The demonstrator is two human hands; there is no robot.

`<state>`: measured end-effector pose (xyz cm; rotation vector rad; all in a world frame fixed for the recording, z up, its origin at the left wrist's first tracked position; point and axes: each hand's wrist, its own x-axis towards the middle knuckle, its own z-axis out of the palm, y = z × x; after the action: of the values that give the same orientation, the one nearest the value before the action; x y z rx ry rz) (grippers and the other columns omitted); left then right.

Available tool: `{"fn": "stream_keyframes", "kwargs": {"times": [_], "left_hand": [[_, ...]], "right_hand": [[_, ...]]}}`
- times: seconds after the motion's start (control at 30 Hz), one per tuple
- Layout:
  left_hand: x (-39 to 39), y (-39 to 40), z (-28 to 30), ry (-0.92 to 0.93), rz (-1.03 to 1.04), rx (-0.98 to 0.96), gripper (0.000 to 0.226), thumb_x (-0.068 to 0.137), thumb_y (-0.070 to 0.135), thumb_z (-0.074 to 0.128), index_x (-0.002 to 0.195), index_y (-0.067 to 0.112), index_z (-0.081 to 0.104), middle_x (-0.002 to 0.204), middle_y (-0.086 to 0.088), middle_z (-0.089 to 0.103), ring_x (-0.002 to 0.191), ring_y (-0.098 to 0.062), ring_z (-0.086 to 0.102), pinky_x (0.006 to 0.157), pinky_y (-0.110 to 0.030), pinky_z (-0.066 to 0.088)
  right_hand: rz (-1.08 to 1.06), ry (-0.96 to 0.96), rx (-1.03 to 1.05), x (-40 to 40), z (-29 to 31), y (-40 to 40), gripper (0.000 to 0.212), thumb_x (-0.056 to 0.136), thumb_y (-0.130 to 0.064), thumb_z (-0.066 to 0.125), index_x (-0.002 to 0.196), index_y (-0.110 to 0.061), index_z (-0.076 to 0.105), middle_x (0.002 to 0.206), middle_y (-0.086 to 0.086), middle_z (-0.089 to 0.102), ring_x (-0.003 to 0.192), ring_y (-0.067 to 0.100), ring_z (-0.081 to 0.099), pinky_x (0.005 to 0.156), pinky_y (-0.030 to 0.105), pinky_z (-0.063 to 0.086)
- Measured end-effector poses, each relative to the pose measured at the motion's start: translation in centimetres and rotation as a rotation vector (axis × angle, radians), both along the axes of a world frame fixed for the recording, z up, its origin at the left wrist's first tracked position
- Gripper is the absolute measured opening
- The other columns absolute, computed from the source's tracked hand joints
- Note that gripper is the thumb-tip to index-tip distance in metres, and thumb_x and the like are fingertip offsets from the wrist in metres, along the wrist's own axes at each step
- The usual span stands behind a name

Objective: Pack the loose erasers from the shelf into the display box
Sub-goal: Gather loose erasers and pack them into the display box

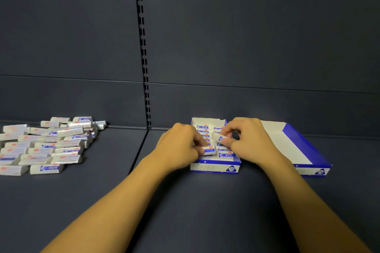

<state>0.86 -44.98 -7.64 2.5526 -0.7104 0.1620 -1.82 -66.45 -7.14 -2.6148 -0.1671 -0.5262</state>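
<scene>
Left hand (181, 146) pinches one white blue-labelled eraser (209, 150), long axis left-right; right hand (246, 139) pinches a second (218, 136), tilted, above the blue-white cardboard display box (214, 167) (rows inside partly hidden).

Middle rows of the display box (214, 167) hidden beneath the left hand (178, 147) and right hand (249, 139). Left end of the loose eraser pile (45, 144) cut off by the frame edge. Wrapper print too small to read. Second box's (310, 168) near-left corner masked by the right forearm.
</scene>
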Motion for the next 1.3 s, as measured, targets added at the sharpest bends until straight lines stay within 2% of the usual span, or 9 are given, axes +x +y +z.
{"fn": "stream_keyframes", "kwargs": {"times": [0.13,0.23,0.37,0.53,0.8,1.13,1.3], "left_hand": [[0.0,0.0,-0.2,-0.045,-0.018,0.072,0.022,0.088,0.03,0.076,0.109,0.036,0.077,0.111,0.016,0.072,0.098,-0.004,0.062,0.066,-0.021,0.046],[0.0,0.0,-0.2,-0.066,-0.003,0.101,0.017,0.087,0.033,0.077,0.103,0.036,0.077,0.111,0.016,0.071,0.095,-0.003,0.058,0.061,-0.018,0.04],[-0.2,-0.4,-0.3,-0.048,-0.003,0.111,0.016,0.088,0.028,0.075,0.102,0.034,0.079,0.115,0.015,0.069,0.096,-0.006,0.057,0.066,-0.021,0.045],[-0.2,-0.6,-0.3,-0.014,-0.032,0.1,0.018,0.09,0.023,0.075,0.107,0.026,0.08,0.12,0.007,0.069,0.104,-0.011,0.061,0.083,-0.028,0.057],[0.2,-0.6,-0.2,0.055,0.001,0.096,0.018,0.087,0.025,0.079,0.105,0.027,0.08,0.117,0.004,0.07,0.104,-0.011,0.063,0.083,-0.028,0.058],[0.8,-0.8,-0.1,0.106,-0.015,0.078,0.017,0.085,0.023,0.081,0.103,0.023,0.081,0.115,0.004,0.071,0.105,-0.012,0.063,0.082,-0.024,0.056],[0.9,-0.6,-0.1,0.149,-0.051,0.072,0.021,0.088,0.023,0.079,0.109,0.021,0.078,0.121,0.003,0.071,0.108,-0.011,0.064,0.077,-0.019,0.052]], "right_hand": [[0.01,0.055,-0.048,0.0,-0.2,0.1,0.017,0.082,-0.028,0.081,0.098,-0.026,0.074,0.091,-0.019,0.061,0.084,0.007,0.062,0.066,0.017,0.047],[0.018,0.076,-0.071,0.0,-0.2,0.0,0.021,0.083,-0.029,0.081,0.102,-0.025,0.074,0.098,-0.015,0.064,0.089,0.008,0.062,0.068,0.016,0.048],[0.019,0.096,-0.092,0.0,-0.1,-0.2,0.025,0.084,-0.03,0.08,0.107,-0.024,0.074,0.108,-0.01,0.069,0.086,0.007,0.061,0.065,0.012,0.043],[0.02,0.118,-0.079,-0.5,0.0,-0.2,0.027,0.084,-0.032,0.079,0.109,-0.026,0.073,0.114,-0.009,0.068,0.094,0.008,0.063,0.071,0.017,0.051],[0.043,0.169,-0.099,-0.8,0.3,-0.4,0.029,0.084,-0.037,0.079,0.111,-0.029,0.074,0.116,-0.012,0.068,0.087,0.003,0.06,0.063,0.011,0.043],[0.067,0.302,-0.218,-0.8,0.9,-0.2,0.027,0.086,-0.035,0.078,0.112,-0.027,0.075,0.118,-0.009,0.069,0.098,0.008,0.063,0.077,0.023,0.058],[0.084,0.383,-0.261,-0.5,1.1,-0.1,0.032,0.085,-0.033,0.078,0.116,-0.025,0.073,0.122,-0.006,0.068,0.104,0.011,0.063,0.081,0.024,0.058]]}}
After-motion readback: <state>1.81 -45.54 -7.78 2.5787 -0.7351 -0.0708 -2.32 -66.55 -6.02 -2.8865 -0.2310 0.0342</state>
